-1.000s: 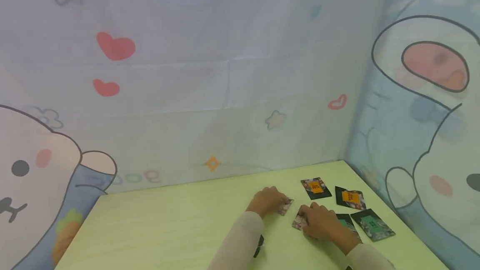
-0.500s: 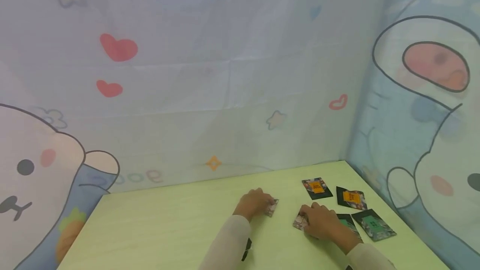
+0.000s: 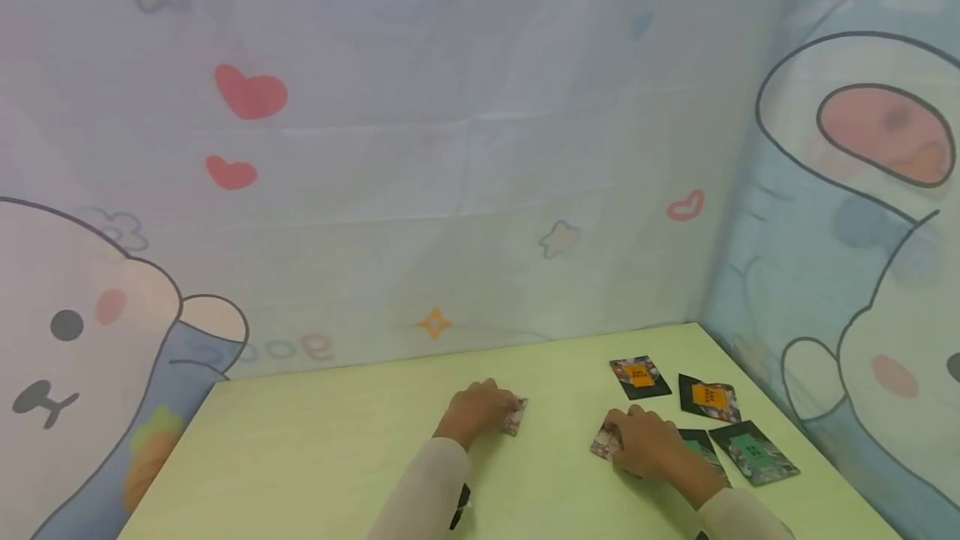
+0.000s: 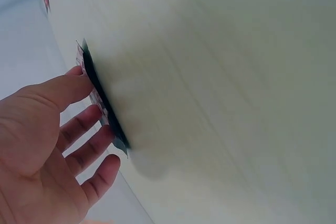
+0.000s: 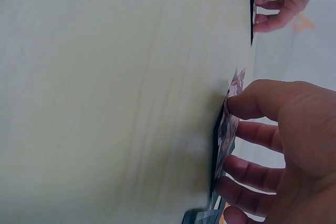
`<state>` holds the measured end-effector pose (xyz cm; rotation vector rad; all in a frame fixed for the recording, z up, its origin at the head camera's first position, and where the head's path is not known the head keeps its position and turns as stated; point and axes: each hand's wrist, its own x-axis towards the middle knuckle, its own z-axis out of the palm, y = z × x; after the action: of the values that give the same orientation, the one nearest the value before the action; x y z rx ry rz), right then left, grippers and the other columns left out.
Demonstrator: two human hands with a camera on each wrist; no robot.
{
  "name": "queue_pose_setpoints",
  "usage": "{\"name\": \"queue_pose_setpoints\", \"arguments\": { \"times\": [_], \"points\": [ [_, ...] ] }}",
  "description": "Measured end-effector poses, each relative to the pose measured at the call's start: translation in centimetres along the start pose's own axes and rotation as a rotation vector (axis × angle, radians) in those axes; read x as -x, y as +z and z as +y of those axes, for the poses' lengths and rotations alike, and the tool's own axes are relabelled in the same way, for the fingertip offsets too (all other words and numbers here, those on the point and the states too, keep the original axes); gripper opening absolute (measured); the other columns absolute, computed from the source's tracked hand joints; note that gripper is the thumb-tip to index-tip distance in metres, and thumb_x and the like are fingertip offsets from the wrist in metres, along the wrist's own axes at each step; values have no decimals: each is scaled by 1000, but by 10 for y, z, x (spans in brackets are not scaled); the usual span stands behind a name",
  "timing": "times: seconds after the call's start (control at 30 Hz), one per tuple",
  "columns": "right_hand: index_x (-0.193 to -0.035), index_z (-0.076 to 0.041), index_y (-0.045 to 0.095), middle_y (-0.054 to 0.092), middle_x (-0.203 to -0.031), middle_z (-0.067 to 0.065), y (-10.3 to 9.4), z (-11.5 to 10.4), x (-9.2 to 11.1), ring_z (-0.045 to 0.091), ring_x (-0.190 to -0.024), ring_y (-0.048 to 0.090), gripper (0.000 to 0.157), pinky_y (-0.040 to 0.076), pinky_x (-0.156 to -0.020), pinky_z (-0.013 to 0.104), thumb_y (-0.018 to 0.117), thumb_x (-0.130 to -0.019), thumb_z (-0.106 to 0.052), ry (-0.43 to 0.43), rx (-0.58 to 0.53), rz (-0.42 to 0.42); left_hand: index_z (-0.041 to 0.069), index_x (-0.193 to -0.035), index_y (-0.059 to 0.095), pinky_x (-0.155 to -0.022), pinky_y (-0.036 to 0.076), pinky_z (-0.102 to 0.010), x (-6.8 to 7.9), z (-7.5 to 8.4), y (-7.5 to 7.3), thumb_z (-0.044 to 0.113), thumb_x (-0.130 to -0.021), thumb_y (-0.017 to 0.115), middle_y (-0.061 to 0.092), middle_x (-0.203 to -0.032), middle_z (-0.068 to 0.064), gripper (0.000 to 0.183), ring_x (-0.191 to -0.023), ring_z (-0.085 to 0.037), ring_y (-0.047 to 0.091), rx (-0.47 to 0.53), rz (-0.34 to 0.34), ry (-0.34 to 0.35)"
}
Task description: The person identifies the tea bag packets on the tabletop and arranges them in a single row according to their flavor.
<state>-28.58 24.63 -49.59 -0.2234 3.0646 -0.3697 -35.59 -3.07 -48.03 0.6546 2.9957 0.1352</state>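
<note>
In the head view my left hand (image 3: 474, 411) holds a small flat packet (image 3: 514, 417) with a pinkish patterned face, at mid-table. The left wrist view shows that packet (image 4: 105, 103) lying low along the pale surface, dark on its underside, with the thumb at one end and fingertips along its edge. To the right, my right hand (image 3: 643, 444) grips a similar packet (image 3: 603, 442) by its edges. Thumb and fingers spread along this packet (image 5: 227, 129) in the right wrist view. The hands' backs hide parts of both packets from above.
Two packets with orange labels (image 3: 641, 375) lie at the back right of the pale yellow table (image 3: 315, 457). Nearer are two green-labelled packets (image 3: 756, 452), one partly behind the right hand. A cartoon-printed cloth (image 3: 405, 190) hangs behind the table and along its right side.
My left hand has moved left across the table with its packet, widening the distance to the other hand. The right hand has stayed in place on its packet. The head view has shifted slightly.
</note>
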Motion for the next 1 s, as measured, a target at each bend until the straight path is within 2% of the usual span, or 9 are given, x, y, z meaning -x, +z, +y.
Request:
{"name": "queue_pose_setpoints", "arguments": {
  "times": [0.33, 0.57, 0.73, 1.0],
  "points": [
    [-112, -19, 65, 60, -100, 8, 0, 1, -2, 24, -81, 53, 30, 46, -69, 49, 73, -83, -20, -25, -4, 18, 34, -125, 73, -78, 58, -48, 23, -27, -5, 33, -101, 62, 63, -114, -5, 26, -100, -28, 62, 65, 24, -34],
    [-113, -19, 64, 59, -100, 8, 0, 2, -3, 25, -82, 52, 31, 45, -71, 50, 75, -84, -21, -20, -14, -20, 32, -122, 74, -72, 57, -47, 39, -47, 0, 30, -101, 63, 63, -110, -4, 24, -94, -28, 62, 93, 39, -58],
    [-112, -19, 65, 58, -98, 7, 1, 2, 0, 24, -79, 51, 30, 44, -70, 48, 75, -83, -20, -23, -33, -18, 30, -120, 74, -73, 57, -49, 52, -63, 2, 26, -101, 63, 63, -110, -6, 23, -95, -30, 63, 117, 41, -80],
    [-113, -18, 65, 57, -97, 8, -1, 0, 2, 25, -79, 50, 34, 43, -68, 46, 75, -81, -18, -24, -45, -12, 30, -121, 72, -73, 57, -50, 68, -90, -1, 23, -100, 64, 62, -113, -8, 23, -95, -32, 62, 98, 46, -143]
  ]
}}
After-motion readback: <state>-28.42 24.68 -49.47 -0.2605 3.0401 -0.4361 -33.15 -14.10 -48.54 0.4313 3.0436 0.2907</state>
